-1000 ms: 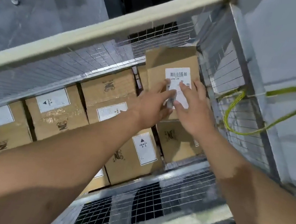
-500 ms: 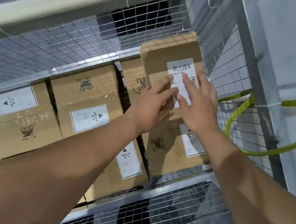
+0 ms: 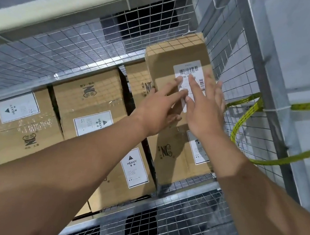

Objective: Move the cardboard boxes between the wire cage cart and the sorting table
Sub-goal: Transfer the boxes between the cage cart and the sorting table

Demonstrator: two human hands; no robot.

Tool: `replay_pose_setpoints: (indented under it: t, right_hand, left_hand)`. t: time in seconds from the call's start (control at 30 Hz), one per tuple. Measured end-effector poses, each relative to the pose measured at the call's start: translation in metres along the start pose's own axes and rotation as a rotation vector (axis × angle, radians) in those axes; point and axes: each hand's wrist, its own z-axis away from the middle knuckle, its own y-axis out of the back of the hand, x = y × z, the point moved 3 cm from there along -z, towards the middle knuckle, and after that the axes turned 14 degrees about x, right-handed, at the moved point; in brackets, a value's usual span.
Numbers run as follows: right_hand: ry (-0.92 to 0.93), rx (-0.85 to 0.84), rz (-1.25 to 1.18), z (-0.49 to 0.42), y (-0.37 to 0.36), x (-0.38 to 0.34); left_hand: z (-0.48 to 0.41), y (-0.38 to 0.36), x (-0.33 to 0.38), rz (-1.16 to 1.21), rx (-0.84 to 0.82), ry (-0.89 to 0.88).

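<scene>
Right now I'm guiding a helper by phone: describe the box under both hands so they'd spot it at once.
Look into the wire cage, at its right corner by the yellow strap. There a box sits above the stacked ones, with the left hand and right hand on it. Its label bears a barcode, unlike the neighbours' HEAVY labels.

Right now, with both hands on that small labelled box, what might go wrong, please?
The small brown cardboard box with the barcode label is upright above stacked brown cartons; the left hand and right hand only press it flat-fingered, so it might topple. The right hand could scrape the grey wire mesh wall.
</scene>
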Motion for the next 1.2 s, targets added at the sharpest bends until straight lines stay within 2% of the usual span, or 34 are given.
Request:
replay_pose_setpoints:
  t: [0.13,0.27,0.4,0.73,1.0,1.13,1.2]
  right_hand:
    - [-0.031,0.009,-0.014,0.002,0.010,-0.012]
    - [-0.070,0.026,-0.055,0.017,0.028,-0.031]
    - [-0.112,0.056,-0.073,0.042,0.051,-0.053]
    - [-0.172,0.164,-0.077,0.143,0.164,-0.119]
    - [-0.254,0.270,-0.072,0.255,0.287,-0.185]
    - [-0.303,0.418,-0.074,0.308,0.357,-0.208]
    - [-0.317,0.424,-0.055,0.332,0.392,-0.215]
  left_hand:
    - [0.000,0.016,0.003,-0.119,-0.096,-0.018]
    - [0.006,0.056,0.015,-0.321,-0.042,-0.032]
    - [0.026,0.096,0.027,-0.355,-0.026,-0.017]
    - [0.102,0.221,0.070,-0.348,0.001,-0.354]
    - [0.186,0.335,0.142,-0.413,-0.011,-0.594]
    - [0.227,0.390,0.189,-0.425,0.037,-0.698]
    - [0.246,0.411,0.213,-0.432,0.051,-0.737]
